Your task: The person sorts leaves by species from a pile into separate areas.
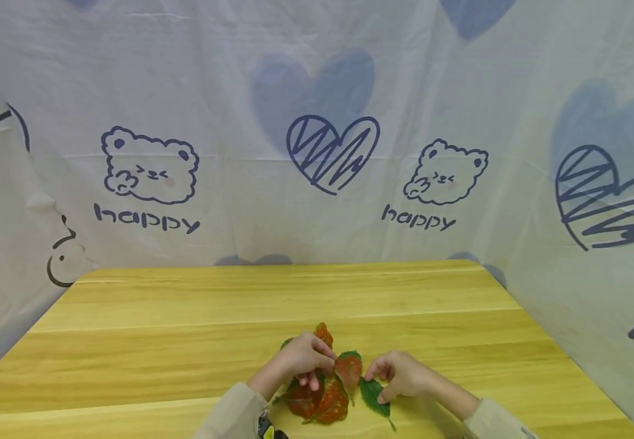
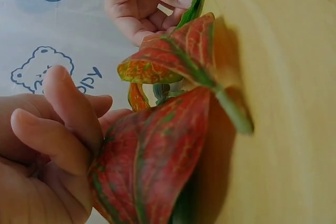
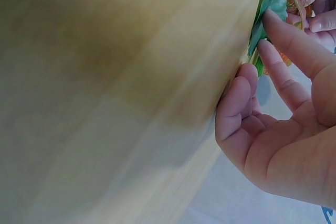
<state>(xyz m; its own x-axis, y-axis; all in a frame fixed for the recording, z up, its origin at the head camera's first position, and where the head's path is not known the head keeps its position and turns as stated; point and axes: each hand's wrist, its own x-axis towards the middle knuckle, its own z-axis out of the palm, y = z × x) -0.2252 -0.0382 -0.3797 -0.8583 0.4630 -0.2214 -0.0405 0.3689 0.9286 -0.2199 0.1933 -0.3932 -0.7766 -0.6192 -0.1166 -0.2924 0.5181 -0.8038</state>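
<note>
My left hand reaches over a small cluster of leaves. Its thumb and index finger pinch the left edge of a red leaf with a green rim. Just to the right, my right hand holds a dark green leaf between thumb and index finger, its stem pointing toward me. Below the left hand lie a red leaf and a darker red leaf, partly overlapping. An orange-red leaf shows beyond the left fingers. In the left wrist view, a large red leaf hides part of the left fingers.
The leaves lie near the front of a yellow wood-grain table. A pale curtain printed with hearts and bears hangs behind the table and along its sides. A dark and yellow band is on the left wrist.
</note>
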